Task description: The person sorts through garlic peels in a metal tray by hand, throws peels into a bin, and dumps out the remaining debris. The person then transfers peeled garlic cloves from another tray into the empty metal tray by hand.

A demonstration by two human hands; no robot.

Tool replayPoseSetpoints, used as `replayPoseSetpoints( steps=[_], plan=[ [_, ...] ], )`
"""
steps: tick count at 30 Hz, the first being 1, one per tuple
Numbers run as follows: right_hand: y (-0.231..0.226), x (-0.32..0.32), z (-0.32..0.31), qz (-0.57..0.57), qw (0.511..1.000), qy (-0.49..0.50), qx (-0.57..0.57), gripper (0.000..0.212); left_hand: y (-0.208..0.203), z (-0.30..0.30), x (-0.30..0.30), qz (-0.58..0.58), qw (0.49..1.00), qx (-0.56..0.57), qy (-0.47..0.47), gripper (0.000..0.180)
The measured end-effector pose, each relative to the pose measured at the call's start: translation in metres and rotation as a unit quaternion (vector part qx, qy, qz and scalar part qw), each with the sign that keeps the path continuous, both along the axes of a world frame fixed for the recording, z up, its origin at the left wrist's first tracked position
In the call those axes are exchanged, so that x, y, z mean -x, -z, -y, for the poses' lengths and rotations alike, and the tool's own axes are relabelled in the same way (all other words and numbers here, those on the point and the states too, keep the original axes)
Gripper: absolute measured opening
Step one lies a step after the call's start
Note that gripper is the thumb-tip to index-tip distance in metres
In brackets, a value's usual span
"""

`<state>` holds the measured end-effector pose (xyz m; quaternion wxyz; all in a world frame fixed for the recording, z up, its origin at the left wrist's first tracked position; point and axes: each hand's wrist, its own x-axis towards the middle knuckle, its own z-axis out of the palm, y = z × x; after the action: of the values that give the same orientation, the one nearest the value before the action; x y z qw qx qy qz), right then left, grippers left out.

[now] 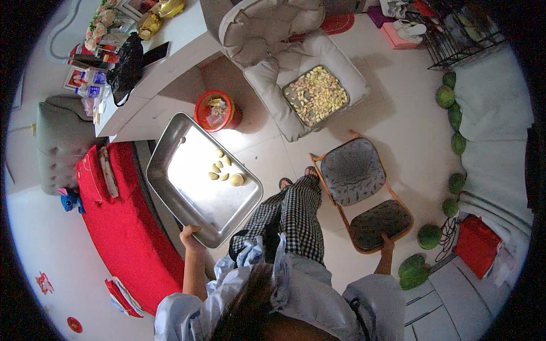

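Note:
My left hand point(192, 238) grips the near rim of a large, shallow metal tray point(227, 219), with the thumb over the edge. Several small yellow-green oval pieces point(216, 166) lie in the tray, with one bigger round yellowish piece point(236, 179) among them; I cannot make out their kind. A small brownish bit is by the far left corner. On my right, a wooden-framed chair point(352, 171) with a dark grey padded seat has its backrest nearest me. My right hand point(388, 241) is closed round the backrest's top edge, its fingers partly hidden.
Beyond, a beige padded armchair point(264, 74) bears another tray of pale yellow pieces point(315, 95). A red bin point(230, 122) stands beside the white desk point(182, 51). To the left is a red-covered bed point(122, 238). Several green melons point(429, 236) line the right side.

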<state>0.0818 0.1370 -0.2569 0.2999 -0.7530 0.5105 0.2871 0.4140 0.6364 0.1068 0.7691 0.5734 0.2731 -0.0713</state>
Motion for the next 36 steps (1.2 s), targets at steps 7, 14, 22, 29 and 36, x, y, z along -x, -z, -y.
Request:
replayPoseSetpoints(
  steps=[7, 14, 22, 29, 36],
  plan=[
    [-0.183, -0.234, -0.155, 0.398, 0.904, 0.022, -0.151, 0.032, 0.027, -0.022, -0.011, -0.014, 0.996, 0.063, -0.059, 0.026],
    [-0.197, -0.269, -0.179, 0.188, 0.861, -0.360, -0.306, 0.017, 0.044, -0.026, -0.029, -0.035, 0.991, 0.130, -0.014, 0.030],
    [-0.293, -0.301, -0.143, 0.163, 0.766, -0.470, -0.407, 0.020, 0.113, -0.027, -0.066, 0.000, 0.995, 0.099, -0.003, 0.030],
    [-0.190, -0.432, -0.057, 0.135, 0.706, -0.632, -0.290, 0.014, 0.221, 0.072, -0.139, -0.018, 0.995, 0.072, -0.061, 0.028],
    [-0.090, -0.525, -0.039, 0.259, 0.748, -0.280, -0.544, 0.047, 0.289, 0.152, -0.154, -0.019, 0.993, 0.114, -0.025, 0.051]
  ],
)
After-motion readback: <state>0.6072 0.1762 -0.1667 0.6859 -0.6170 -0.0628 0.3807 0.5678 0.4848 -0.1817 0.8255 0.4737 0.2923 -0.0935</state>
